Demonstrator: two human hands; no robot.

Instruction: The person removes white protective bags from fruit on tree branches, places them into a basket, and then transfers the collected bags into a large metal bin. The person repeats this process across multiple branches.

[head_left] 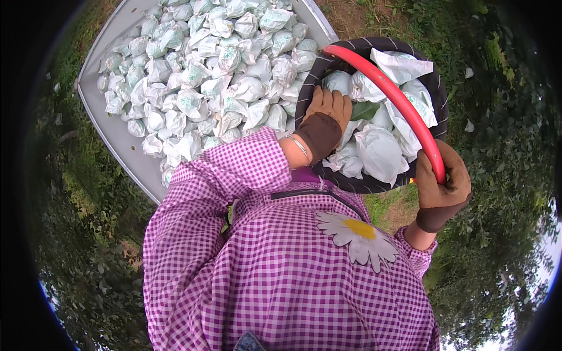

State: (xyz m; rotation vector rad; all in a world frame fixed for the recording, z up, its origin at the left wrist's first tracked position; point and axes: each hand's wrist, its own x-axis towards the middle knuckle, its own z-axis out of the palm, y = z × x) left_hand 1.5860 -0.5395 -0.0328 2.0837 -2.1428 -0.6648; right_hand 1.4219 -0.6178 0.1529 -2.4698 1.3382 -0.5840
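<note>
A round basket (373, 188) lined with dark striped cloth stands before me, holding several rounded white paper fruit bags (380, 151). Its red arched handle (393, 90) is gripped near the right end by my right hand (443, 177), in a brown work glove. My left hand (328, 112), gloved alike, reaches over the basket's left side, fingers down among the bags. What lies under its palm and fingertips is hidden. A green leaf (365, 110) lies on the bags just right of those fingers. Whatever fills the closed bags cannot be seen.
Left of the basket and close to it, a grey metal cart bed (127, 147) holds a heap of similar white bags (219, 83). Its raised edge runs along the left and upper right. Leafy trees (496, 166) and grassy ground (395, 208) surround me.
</note>
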